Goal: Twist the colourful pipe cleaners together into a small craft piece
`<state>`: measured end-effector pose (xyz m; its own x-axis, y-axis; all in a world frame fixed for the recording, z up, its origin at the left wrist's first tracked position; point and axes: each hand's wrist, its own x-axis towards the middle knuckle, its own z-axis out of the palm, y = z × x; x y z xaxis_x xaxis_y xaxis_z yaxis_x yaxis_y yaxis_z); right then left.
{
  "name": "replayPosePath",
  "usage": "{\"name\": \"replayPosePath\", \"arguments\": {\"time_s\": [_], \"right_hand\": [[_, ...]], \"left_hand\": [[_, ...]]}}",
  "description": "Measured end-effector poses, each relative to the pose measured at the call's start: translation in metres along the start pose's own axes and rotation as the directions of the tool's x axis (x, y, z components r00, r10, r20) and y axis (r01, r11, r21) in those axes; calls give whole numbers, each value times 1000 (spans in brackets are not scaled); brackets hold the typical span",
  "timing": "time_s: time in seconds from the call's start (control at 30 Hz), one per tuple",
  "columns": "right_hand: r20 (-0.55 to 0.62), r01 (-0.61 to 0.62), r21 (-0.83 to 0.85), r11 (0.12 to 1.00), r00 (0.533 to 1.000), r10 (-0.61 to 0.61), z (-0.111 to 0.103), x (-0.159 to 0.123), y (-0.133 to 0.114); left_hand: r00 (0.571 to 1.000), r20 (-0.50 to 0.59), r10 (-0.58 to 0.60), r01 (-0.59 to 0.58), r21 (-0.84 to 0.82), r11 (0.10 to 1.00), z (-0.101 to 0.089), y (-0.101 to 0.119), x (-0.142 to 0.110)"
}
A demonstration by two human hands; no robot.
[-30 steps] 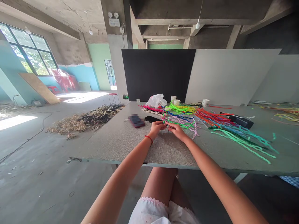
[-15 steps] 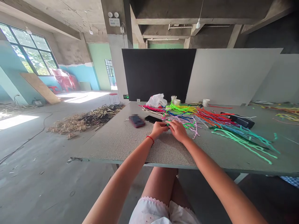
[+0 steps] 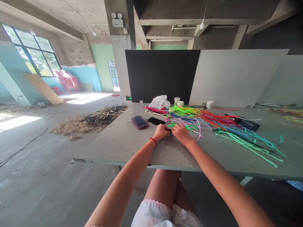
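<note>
Left hand (image 3: 161, 132) and right hand (image 3: 181, 133) close together above a woven mat (image 3: 139, 145), fingers (image 3: 176, 127) curled, tips pinching a green pipe cleaner (image 3: 187, 127). Multicoloured pipe cleaners (image 3: 224, 123) spread just beyond and to the right; black smartphone (image 3: 155, 120) near the left hand.

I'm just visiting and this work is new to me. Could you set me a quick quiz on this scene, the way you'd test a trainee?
1. True or false: the red cord is on the right wrist.
2. Which lies farther from the person: A) the white plastic bag or B) the black phone?
3. Fill in the blank: the mint green pipe cleaners lie to the ____ of the left hand and right hand.

Key: 1. False. 2. A. 3. right.
</note>
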<state>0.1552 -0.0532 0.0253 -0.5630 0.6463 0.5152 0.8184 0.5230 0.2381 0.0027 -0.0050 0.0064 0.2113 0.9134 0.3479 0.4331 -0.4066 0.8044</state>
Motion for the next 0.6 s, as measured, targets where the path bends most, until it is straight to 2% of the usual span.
{"name": "replayPosePath", "arguments": {"time_s": [0.13,0.23,0.27,0.33,0.4,0.47,0.5,0.53,0.57,0.6], "right_hand": [[11,-35,39,999,999,34,2,-1,-3],[60,-223,203,953,975,216,5,-2,5],[108,-317,305,898,948,299,7,-2,10],[246,-464,565,682,884,398,9,-2,21],[344,-498,772,395,850,400,10,-3,31],[393,-475,863,171,845,364,9,-4,36],[398,-459,882,109,848,350,8,-4,36],[391,-444,892,85,852,348,7,-3,35],[369,-429,898,99,857,360,6,-3,32],[331,-414,897,155,861,387,5,-2,29]], "left_hand": [[993,20,116,-118,141,983,-2,4,-2],[969,43,241,-245,235,941,-2,10,-6],[958,56,281,-286,256,923,-1,13,-8],[934,86,347,-357,270,894,0,21,-12],[911,90,403,-413,218,884,1,28,-15],[894,60,444,-448,116,886,1,33,-18],[892,33,450,-452,65,890,0,34,-18],[898,-1,441,-441,27,897,-1,34,-18],[909,-37,415,-415,3,910,-1,33,-17],[924,-72,375,-376,-11,926,-2,31,-16]]}}
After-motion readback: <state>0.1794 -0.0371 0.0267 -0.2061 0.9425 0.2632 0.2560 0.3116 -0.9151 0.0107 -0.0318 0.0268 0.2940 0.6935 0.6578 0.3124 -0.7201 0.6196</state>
